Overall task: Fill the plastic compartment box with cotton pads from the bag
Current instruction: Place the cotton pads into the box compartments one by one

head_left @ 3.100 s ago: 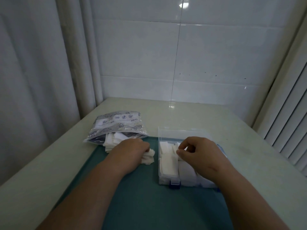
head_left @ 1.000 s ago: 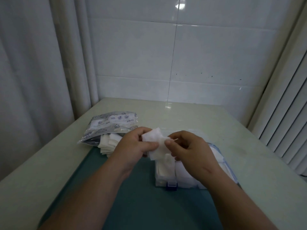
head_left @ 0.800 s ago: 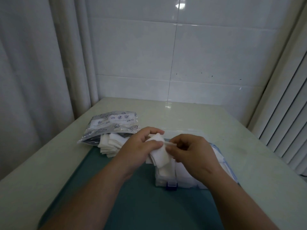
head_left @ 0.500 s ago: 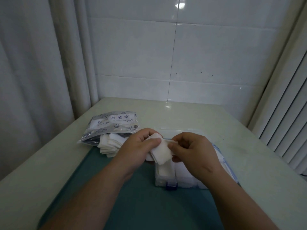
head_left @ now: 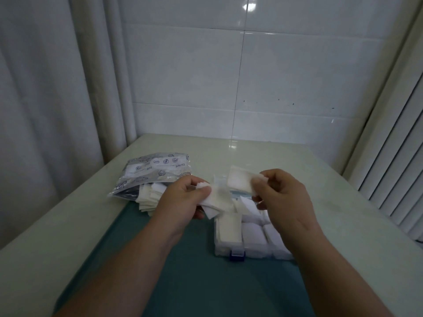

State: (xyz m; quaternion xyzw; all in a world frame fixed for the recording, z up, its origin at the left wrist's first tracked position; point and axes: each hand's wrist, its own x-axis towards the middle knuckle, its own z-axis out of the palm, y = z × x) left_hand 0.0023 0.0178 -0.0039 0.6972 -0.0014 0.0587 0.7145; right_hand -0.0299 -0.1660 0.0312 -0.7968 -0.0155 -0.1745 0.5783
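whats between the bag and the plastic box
In the head view, a loose pile of cotton pads spills from the bag, and the left hand, pinching more pads, hangs between that pile and the box.

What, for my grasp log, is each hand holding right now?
Left hand: closed, gripping a few cotton pads.
Right hand: closed, pinching a single pad above the box.
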